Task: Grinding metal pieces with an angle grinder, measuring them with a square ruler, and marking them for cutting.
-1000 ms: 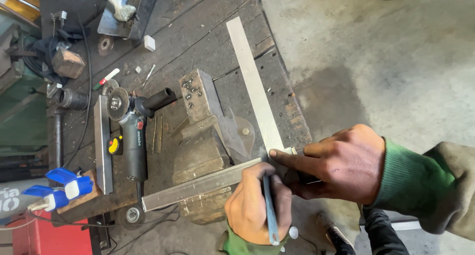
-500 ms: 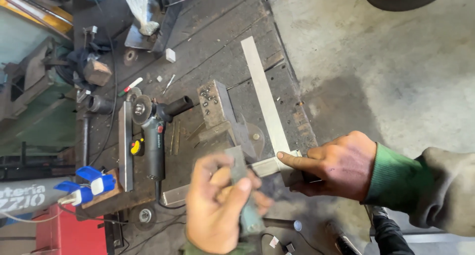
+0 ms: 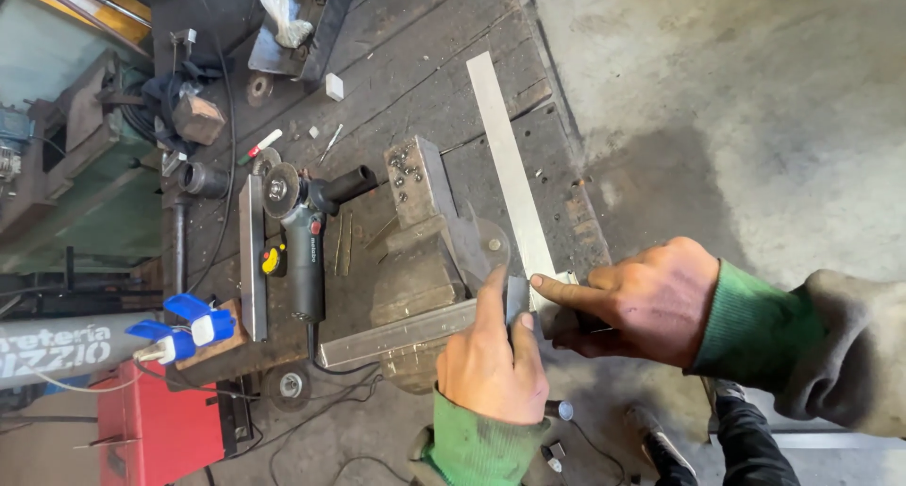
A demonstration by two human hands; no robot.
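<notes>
Fingers [image 3: 505, 302] of both hands pinch what seems a small dark block [image 3: 517, 299] where metal strips [image 3: 510, 170] meet.

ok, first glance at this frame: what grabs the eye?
Both hands meet at the bench's near right corner: the left hand and right hand pinch a small dark block where two flat steel bars form a right angle. Left of them an angle grinder lies on the dark steel workbench. A red machine sits on the floor, lower left.
</notes>
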